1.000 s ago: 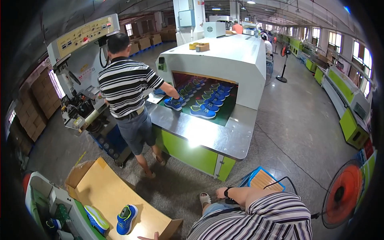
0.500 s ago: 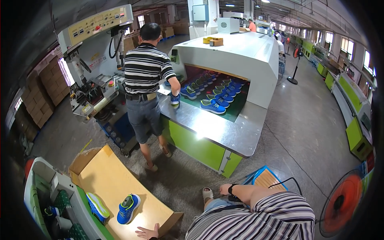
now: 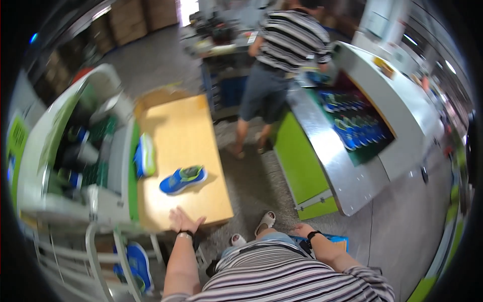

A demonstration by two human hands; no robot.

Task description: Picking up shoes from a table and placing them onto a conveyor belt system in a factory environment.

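My left hand [image 3: 183, 220] is open, fingers spread, at the near edge of a light wooden tabletop [image 3: 183, 121]. It holds nothing. Just beyond the fingertips a blue sports shoe [image 3: 183, 179] stands on its sole, its opening showing a grey-green inside and lime trim. Farther left, another blue shoe [image 3: 145, 156] lies on its side along the table's edge, its pale lime sole facing the tabletop. My right hand [image 3: 303, 230] is beside my thigh near a blue-framed stool [image 3: 339, 242]. Blurred a little, its fingers look loosely extended, with nothing seen in them.
A white-and-green machine [image 3: 65, 151] with shoes inside stands at the left. Below it, a white tube rack [image 3: 95, 256] holds a blue shoe [image 3: 139, 267]. To the right, rows of shoes [image 3: 357, 133] sit in a conveyor machine [image 3: 347, 186]. A person [image 3: 289, 40] stands beside it.
The view has swung left and down, bringing the table and left machine nearer the middle. My left forearm has come into view. The shoes on the table seem to have stayed put.
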